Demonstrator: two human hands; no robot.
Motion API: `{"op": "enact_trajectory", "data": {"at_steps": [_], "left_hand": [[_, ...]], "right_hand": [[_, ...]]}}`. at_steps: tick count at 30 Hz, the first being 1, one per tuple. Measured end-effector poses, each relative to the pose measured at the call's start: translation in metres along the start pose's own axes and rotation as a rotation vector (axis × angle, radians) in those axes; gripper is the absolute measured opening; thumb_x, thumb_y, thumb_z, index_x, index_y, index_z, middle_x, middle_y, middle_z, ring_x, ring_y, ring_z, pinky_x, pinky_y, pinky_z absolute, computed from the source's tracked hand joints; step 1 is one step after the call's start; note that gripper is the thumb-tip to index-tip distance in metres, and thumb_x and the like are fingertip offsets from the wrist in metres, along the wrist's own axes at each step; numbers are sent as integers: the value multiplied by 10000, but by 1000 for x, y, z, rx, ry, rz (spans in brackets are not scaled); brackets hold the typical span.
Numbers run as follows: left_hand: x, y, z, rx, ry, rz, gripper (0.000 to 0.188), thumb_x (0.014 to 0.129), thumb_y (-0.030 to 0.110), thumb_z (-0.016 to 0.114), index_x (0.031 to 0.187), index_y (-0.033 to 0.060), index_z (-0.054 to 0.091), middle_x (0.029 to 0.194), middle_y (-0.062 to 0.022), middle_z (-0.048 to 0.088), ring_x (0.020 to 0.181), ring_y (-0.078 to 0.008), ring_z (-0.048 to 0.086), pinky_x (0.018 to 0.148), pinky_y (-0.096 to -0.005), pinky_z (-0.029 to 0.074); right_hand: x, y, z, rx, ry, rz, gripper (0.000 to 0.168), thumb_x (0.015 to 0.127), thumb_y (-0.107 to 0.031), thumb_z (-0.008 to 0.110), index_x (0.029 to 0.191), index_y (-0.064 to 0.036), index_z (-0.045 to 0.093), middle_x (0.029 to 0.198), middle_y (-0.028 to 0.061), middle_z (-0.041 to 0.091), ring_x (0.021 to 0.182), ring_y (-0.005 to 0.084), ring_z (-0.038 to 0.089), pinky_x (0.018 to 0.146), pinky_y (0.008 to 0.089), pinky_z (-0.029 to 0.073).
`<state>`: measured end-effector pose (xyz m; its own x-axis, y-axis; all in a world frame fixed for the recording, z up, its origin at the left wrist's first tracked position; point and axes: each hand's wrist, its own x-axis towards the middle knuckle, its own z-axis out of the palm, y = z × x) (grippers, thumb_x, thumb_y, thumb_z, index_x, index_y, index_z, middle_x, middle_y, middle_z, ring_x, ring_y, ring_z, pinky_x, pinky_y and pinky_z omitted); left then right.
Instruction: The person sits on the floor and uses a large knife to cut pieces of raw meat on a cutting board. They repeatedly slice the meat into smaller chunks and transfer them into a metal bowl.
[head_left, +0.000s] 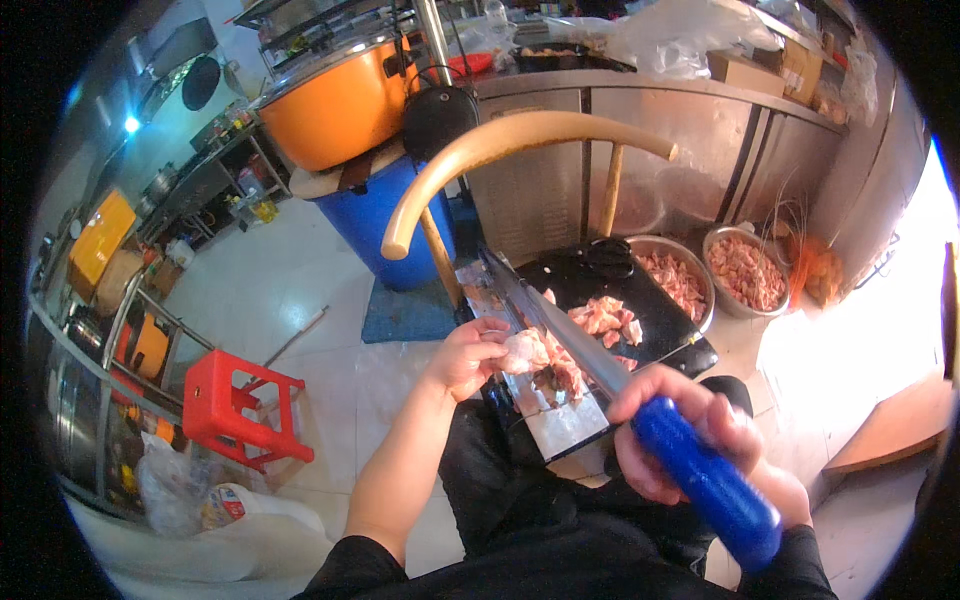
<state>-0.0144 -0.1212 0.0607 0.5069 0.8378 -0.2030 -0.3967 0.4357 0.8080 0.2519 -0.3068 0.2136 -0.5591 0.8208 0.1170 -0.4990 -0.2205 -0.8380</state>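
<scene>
My left hand (471, 358) pinches a pale piece of raw meat (526, 351) by its near side, over the metal bed (566, 431) of a lever chopper. My right hand (726, 424) wraps around the chopper's thick blue handle (697, 480). The long steel blade (581, 341) slants up from the far end of the bed, above and just right of the held meat. Darker meat scraps (559, 379) lie on the bed under the blade. To the right, cut meat pieces (604, 319) are heaped on a black board (664, 345).
Two metal bowls of cut meat, a nearer bowl (709, 319) and a farther bowl (781, 304), stand right of the board. A curved wooden chair back (517, 136) arches beyond the chopper. A red plastic stool (214, 401) and a blue bin (375, 225) are leftward.
</scene>
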Motion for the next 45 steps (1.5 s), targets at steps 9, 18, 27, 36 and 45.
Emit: {"op": "enact_trajectory", "data": {"at_steps": [9,18,27,36,45], "left_hand": [[52,-53,-13,14,334,200,280,816,-69,677,970,100,515,903,-55,615,858,-209,654,730,-352,549],[53,-62,-18,109,292,208,259,795,-92,673,907,92,530,847,-33,620,758,-170,624,669,-316,515],[29,-8,-5,5,223,473,235,837,-116,585,960,76,531,882,-64,625,792,-168,633,712,-286,529],[72,89,121,1036,119,562,136,839,-35,685,944,16,614,813,-29,643,740,-86,606,665,-226,506],[47,132,159,1310,-185,420,229,951,141,566,1111,3,655,1043,-161,705,975,-219,664,894,-347,520]], "right_hand": [[15,-22,13,-3,127,-11,608,899,-533,592,1229,-28,514,692,129,537,481,139,505,429,217,408],[-68,74,-54,-468,122,345,201,797,-2,709,976,-44,630,917,86,643,798,183,636,712,294,516],[-60,72,-40,-67,29,62,629,921,-458,606,1285,52,552,878,100,619,764,168,620,647,266,491],[10,-20,-2,-201,-27,7,744,931,-625,506,1273,36,505,756,100,617,634,134,611,596,201,471],[55,-59,6,-67,-67,53,536,1011,-578,402,1188,-106,585,776,47,585,538,130,548,434,227,403]]}}
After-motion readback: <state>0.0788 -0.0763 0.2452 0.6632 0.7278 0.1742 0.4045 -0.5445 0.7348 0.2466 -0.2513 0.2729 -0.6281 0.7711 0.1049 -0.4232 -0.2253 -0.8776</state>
